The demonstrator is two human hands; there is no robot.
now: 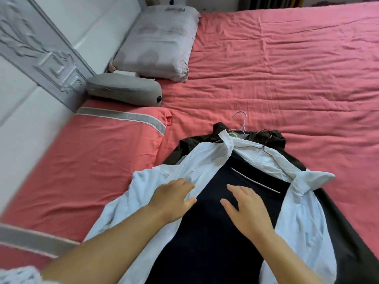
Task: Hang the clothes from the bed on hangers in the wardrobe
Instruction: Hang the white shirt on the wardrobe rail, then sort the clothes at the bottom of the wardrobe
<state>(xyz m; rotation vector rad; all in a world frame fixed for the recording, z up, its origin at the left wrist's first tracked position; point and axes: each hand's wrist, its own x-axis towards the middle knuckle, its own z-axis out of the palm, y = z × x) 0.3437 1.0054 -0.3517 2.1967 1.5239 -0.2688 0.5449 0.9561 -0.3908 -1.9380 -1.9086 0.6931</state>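
A pile of clothes lies on the pink bed (287, 68) in front of me. A white shirt (303, 218) is spread open over a dark navy garment (205, 232), with a dark brown jacket (344, 232) beneath them. Wire hangers (242, 121) stick out at the collars, and one thin hanger bar (256, 181) lies across the navy garment. My left hand (172, 197) rests on the shirt's left front edge, its fingers over the fabric. My right hand (246, 208) lies flat with spread fingers on the navy garment. No wardrobe is in view.
A pink pillow (92, 160) with a grey stripe lies to the left of the pile. Behind it sit a grey cushion (123, 89) and a pale pillow (160, 44) against the white padded headboard (30, 58). The bed's right half holds only the wrinkled pink sheet.
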